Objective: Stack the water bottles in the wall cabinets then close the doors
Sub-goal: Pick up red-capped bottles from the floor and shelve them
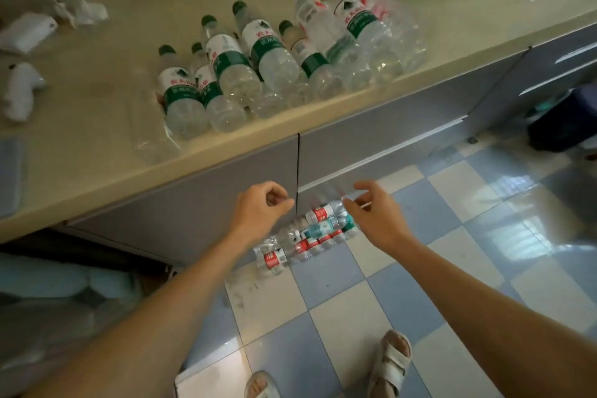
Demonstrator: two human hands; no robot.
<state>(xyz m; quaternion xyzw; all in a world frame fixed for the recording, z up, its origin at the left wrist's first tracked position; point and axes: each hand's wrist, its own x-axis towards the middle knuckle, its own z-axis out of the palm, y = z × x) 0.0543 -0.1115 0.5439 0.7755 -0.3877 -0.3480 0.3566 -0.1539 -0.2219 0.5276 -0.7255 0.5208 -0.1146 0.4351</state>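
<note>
Both arms reach forward and down over the tiled floor point(339, 307). The left hand point(260, 210) has its fingers loosely curled and holds nothing; the right hand point(374, 208) is just beside it, fingers spread and relaxed, also holding nothing, with a narrow gap between the two. Directly below and beyond the hands, a cluster of small bottles point(310, 236) with red and teal labels lies on the floor against the grey lower cabinet doors point(200, 203). Behind the hands there is open blue-and-white checked tile down to the sandalled feet point(392, 362). Above the hands, the beige counter point(97, 139) juts out; a row of clear green-capped water bottles point(258, 64) lies near its front edge, bases toward it.
</note>
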